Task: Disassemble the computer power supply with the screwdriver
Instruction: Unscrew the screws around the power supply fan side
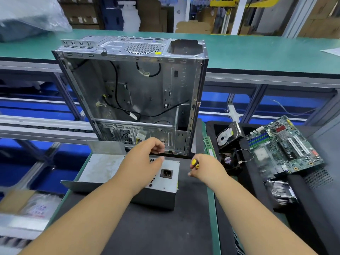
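The grey metal power supply [103, 168] lies on the dark mat in front of me, its socket face turned up and its lid flap raised at the far left. My left hand [145, 153] hovers over its far edge, fingers curled, thumb touching the top face. Whether the fingertips pinch anything is unclear. My right hand [204, 167] is to the right of the unit, closed around a screwdriver [195, 163] with a yellow and black handle. Its shaft is hidden.
An emptied computer case [136, 92] stands upright just behind the power supply. To the right lie a hard drive [227, 136], a small fan [228, 160], a motherboard [283, 146], a heatsink [280, 192] and a RAM stick [208, 146]. A green conveyor [257, 52] runs behind.
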`<state>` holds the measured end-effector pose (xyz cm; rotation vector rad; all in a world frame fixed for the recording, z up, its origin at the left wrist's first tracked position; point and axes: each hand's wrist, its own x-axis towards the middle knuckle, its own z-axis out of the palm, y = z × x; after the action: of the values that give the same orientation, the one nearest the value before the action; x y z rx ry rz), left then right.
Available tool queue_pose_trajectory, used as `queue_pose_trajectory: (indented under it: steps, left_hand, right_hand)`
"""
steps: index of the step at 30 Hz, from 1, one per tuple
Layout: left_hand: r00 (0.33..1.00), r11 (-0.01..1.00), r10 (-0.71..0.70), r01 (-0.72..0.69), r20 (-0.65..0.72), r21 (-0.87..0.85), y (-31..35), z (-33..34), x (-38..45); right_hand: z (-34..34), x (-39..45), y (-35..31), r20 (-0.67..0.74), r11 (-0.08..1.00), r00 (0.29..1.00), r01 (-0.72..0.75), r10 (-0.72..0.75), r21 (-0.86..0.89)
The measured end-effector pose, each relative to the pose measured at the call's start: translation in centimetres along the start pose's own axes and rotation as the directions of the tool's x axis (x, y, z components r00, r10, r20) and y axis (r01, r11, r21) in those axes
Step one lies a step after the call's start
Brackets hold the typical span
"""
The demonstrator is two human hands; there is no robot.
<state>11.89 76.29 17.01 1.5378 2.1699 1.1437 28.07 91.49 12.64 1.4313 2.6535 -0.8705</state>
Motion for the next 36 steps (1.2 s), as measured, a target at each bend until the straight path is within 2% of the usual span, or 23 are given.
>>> queue_pose_trajectory:
  steps: [6,9,15,21,24,27,30,33,36]
  left_hand:
    - [0.996,0.997,-0.063,0.066,-0.069,0.039,-0.7,-0.7,-1.3]
    - [0.993,0.996,-0.084,0.087,-0.085,0.035,-0.6,-0.7,-2.0]
    - [0.987,0.993,-0.111,0.114,-0.114,0.02,-0.2,-0.8,-3.8]
    - [0.983,0.989,-0.143,0.145,-0.114,0.01,-0.4,-1.1,-5.6]
    - [0.986,0.99,-0.14,0.138,-0.092,-0.029,-0.7,-1.2,-6.1]
    - [0.993,0.993,-0.113,0.112,-0.041,-0.03,-0.9,-1.4,-6.2]
    - [0.997,0.998,-0.061,0.062,0.051,-0.002,-1.1,-1.7,-5.9]
    - [0.989,0.997,0.034,-0.044,0.141,0.069,-1.6,-2.2,-5.7]
    - [0.983,0.989,0.082,-0.1,0.166,0.105,-2.2,-2.5,-5.6]
  right_hand:
    - [2.9,0.9,1.2,0.063,0.986,0.997,0.057,-0.048,-0.157]
    - [3.5,0.8,1.8,0.048,0.969,0.996,0.089,-0.081,-0.229]
    - [4.3,0.6,2.6,-0.001,0.954,0.987,0.153,-0.159,-0.257]
    - [3.7,0.2,2.7,-0.059,0.976,0.982,0.17,-0.18,-0.139]
    - [2.2,-0.5,2.5,-0.167,0.978,0.971,0.19,-0.174,0.088]
    - [0.2,-1.7,1.2,-0.256,0.884,0.954,0.25,-0.155,0.394]
    - [-1.9,-3.6,-1.4,-0.329,0.689,0.934,0.33,-0.138,0.646]
    - [-3.5,-5.3,-4.3,-0.415,0.531,0.896,0.431,-0.158,0.73]
    - [-4.4,-6.6,-7.2,-0.475,0.386,0.855,0.518,-0.208,0.763]
